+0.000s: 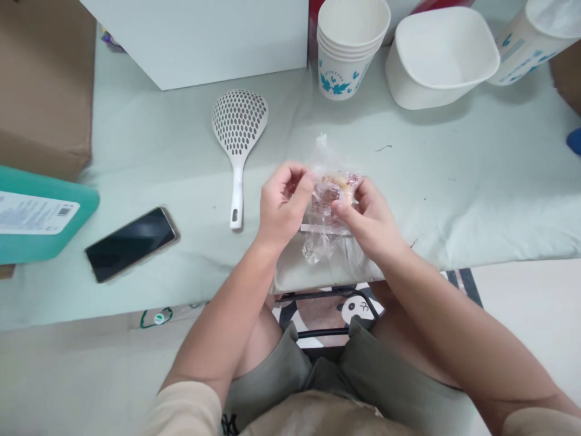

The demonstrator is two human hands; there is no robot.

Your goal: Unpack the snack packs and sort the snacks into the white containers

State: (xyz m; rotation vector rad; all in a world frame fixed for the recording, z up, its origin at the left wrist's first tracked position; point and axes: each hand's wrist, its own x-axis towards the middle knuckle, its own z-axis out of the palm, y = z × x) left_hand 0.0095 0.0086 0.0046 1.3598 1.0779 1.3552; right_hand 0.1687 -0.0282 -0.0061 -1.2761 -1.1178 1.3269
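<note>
A clear plastic packet (333,191) with reddish print and something pale brown inside is between my hands, just above the cloth near its front edge. My left hand (287,203) pinches the packet's left side between thumb and curled fingers. On the right side, my right hand (368,218) grips it, the thumb lying over the front and the fingers behind. Crumpled clear plastic (315,248) hangs below the packet. Exactly what the packet contains is hard to make out through the wrinkled film.
A white slotted skimmer (238,130) and a phone (131,244) lie on the left. Stacked paper cups (347,66), a white tub (422,88) and another cup stack (517,54) stand at the back right. A white box (218,42), cardboard box (43,91) and green container (45,242) border the left.
</note>
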